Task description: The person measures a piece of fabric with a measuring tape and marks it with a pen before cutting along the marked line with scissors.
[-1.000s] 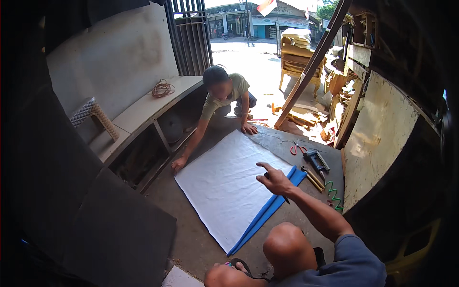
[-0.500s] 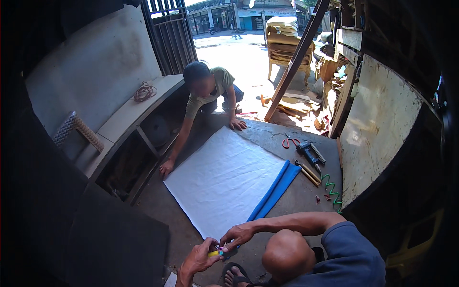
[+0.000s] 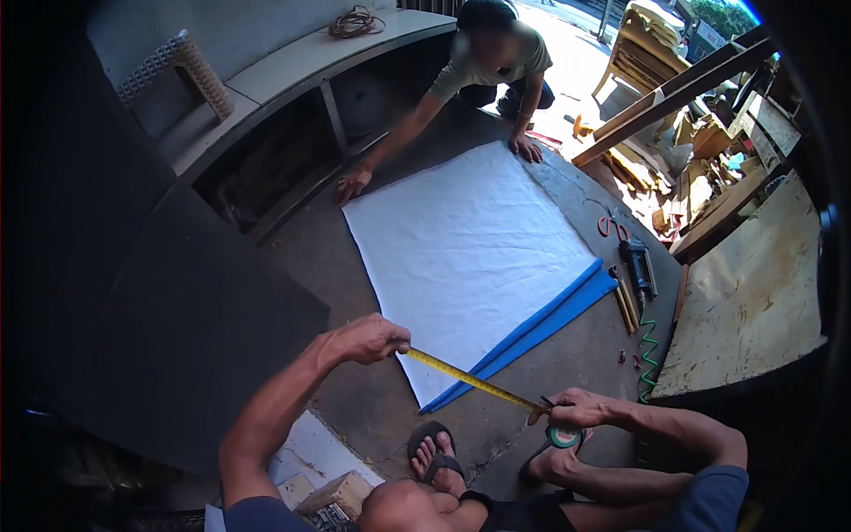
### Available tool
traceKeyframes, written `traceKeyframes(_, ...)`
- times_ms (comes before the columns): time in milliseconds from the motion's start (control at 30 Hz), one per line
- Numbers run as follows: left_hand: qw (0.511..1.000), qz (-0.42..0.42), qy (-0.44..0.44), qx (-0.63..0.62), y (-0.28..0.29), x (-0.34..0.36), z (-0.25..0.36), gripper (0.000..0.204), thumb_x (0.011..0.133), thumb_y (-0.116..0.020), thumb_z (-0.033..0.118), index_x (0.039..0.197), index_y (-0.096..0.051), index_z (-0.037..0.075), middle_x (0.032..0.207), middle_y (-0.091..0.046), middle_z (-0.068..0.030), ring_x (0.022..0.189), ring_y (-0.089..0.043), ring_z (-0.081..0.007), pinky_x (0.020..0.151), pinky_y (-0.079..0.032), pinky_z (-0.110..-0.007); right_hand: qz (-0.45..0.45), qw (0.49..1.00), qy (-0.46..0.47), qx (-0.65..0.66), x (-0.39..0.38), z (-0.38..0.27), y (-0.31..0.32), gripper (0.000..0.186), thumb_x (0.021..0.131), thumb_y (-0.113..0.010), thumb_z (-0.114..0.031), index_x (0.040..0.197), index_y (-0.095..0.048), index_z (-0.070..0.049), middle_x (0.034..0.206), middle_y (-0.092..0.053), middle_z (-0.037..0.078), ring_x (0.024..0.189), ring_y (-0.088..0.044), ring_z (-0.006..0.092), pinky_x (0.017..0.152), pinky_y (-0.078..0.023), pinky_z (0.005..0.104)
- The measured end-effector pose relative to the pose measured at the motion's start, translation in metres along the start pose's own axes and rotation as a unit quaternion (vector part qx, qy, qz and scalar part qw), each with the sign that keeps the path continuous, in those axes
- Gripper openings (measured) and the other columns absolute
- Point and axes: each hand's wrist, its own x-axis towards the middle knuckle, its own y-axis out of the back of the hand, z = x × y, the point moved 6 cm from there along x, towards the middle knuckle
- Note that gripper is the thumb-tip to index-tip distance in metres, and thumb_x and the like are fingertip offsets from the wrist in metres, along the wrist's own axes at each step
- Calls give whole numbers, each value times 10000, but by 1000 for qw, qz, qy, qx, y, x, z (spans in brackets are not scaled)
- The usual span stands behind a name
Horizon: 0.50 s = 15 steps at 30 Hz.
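A yellow tape measure blade (image 3: 470, 379) stretches between my two hands, over the near corner of a white sheet of material (image 3: 470, 257). My left hand (image 3: 372, 339) is closed on one end of the blade, by the sheet's near left edge. In my right hand (image 3: 581, 410) is the round greenish tape measure case (image 3: 566, 436), above my right foot. A small dark, thin thing sticks out by my right fingers; its kind is unclear. Blue material (image 3: 541, 332) shows folded along the sheet's right side. A co-worker's hands (image 3: 355, 184) press near two far corners of the sheet.
Right of the sheet lie red-handled scissors (image 3: 612, 226), a dark air stapler (image 3: 638, 266) with a coiled green hose (image 3: 650, 355), and wooden-handled tools (image 3: 624, 306). A bench (image 3: 292, 66) lines the far left. Scrap wood and a board (image 3: 753, 301) stand at right.
My hands, close together before, are now wide apart with the tape blade drawn out between them. The view has shifted, so the sheet sits higher and further right. The co-worker's hands stay on it.
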Motion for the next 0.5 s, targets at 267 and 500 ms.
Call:
traceKeyframes(267,876,358,98,309,76,6,-187,121,872,-687,272,947,-767,223,1078,-644,-33,1158,-530,-254,941,-393,-474,99,978,-75,166,34,67,-151,512,1059,-418,-463,1290,-666,-79,898,-664,19,873,-581,113,834,-466,302)
traceKeyframes(500,916,307,107,236,84,72,-199,154,874,-638,206,943,-769,249,948,-701,-115,967,-633,-234,834,-464,-416,100,839,-41,533,47,79,-232,444,1030,-497,-401,987,-705,-11,835,-669,33,769,-630,118,717,-487,245)
